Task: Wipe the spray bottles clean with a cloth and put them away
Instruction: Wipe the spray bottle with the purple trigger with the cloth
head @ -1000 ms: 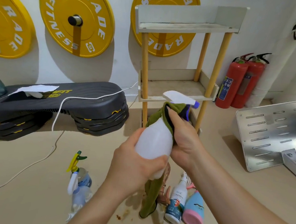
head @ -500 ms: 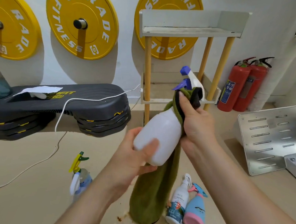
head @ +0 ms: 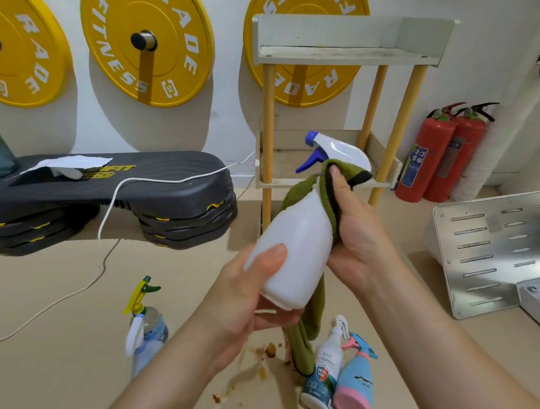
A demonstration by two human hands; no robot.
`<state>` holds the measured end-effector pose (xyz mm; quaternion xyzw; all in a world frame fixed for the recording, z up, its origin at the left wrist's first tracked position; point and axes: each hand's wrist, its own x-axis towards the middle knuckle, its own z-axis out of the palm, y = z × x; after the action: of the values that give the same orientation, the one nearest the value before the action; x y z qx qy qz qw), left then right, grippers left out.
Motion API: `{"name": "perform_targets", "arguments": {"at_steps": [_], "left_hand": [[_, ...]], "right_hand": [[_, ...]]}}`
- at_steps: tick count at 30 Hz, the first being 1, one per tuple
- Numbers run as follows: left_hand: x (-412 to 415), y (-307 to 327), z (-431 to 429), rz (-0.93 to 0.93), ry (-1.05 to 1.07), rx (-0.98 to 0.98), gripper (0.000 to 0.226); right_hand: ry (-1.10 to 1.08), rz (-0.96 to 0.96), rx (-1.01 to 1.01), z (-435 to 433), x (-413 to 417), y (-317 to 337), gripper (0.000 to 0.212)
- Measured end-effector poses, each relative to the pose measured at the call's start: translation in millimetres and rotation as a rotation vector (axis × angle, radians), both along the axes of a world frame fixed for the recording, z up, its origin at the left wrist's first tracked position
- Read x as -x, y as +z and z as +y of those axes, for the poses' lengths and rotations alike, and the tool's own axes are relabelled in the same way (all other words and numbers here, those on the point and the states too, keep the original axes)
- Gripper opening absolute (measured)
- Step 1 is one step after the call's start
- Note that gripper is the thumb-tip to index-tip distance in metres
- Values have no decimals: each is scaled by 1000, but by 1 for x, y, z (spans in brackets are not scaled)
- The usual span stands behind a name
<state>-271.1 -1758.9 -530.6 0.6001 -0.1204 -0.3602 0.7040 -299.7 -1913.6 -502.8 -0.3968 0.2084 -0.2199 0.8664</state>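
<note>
My left hand (head: 242, 301) grips the base of a white spray bottle (head: 295, 238) with a blue nozzle, held tilted in mid-air. My right hand (head: 355, 239) presses a green cloth (head: 313, 322) around the bottle's neck; the cloth's tail hangs down behind the bottle. On the floor lie three more bottles: a clear one with a yellow-green trigger (head: 145, 326), a white labelled one (head: 324, 374) and a blue-and-pink one (head: 357, 383). A two-tier wooden shelf (head: 343, 53) stands behind, against the wall.
A black aerobic step (head: 103, 192) with a white cable (head: 108, 212) across it sits at left. Two red fire extinguishers (head: 441, 152) stand right of the shelf. A slotted metal panel (head: 499, 246) leans at right. Brown spill stains (head: 265, 351) mark the floor beneath my hands.
The bottle has turned in my hands, so its nozzle now points left instead of right. The cloth has shifted around the neck and hangs lower behind the bottle.
</note>
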Motion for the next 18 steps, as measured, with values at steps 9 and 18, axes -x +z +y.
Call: {"name": "perform_targets", "arguments": {"at_steps": [9,18], "left_hand": [[-10,-27,4,-1234,328,-490,80],[-24,-9,15,-273,-61,-99,64]], "right_hand": [[-363,184,77,7,-14,-22,21],[-309,112,546,-25,-4,-19,28]]}}
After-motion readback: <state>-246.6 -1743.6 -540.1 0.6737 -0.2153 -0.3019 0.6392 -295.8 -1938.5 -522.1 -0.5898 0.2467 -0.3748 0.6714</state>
